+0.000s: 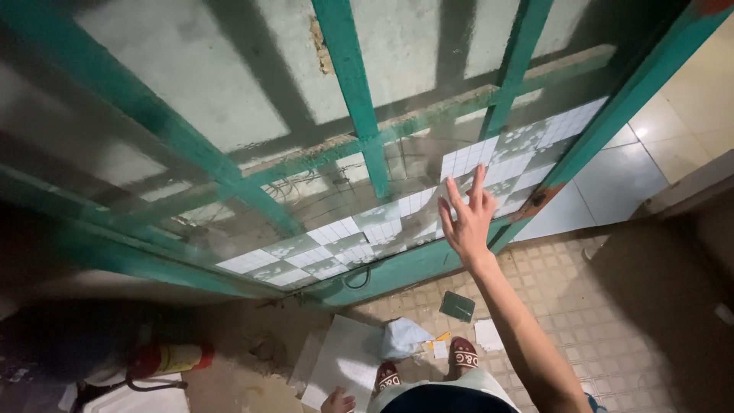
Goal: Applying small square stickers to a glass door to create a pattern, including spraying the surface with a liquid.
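Note:
My right hand [468, 216] is raised with fingers spread, flat against or just in front of the lower right glass pane [397, 206] of a green-framed door [359, 99]. It holds nothing. My left hand [337, 401] hangs low at the bottom edge, only partly in view, with fingers loosely curled; I cannot see whether it holds anything. My feet in red slippers [463, 353] stand on the tiled floor below.
A red fire extinguisher [170, 358] lies on the floor at the lower left. White sheets [344, 367], a crumpled pale cloth [403, 337] and a dark green square piece [457, 306] lie by my feet. A white tiled wall [619, 183] stands at the right.

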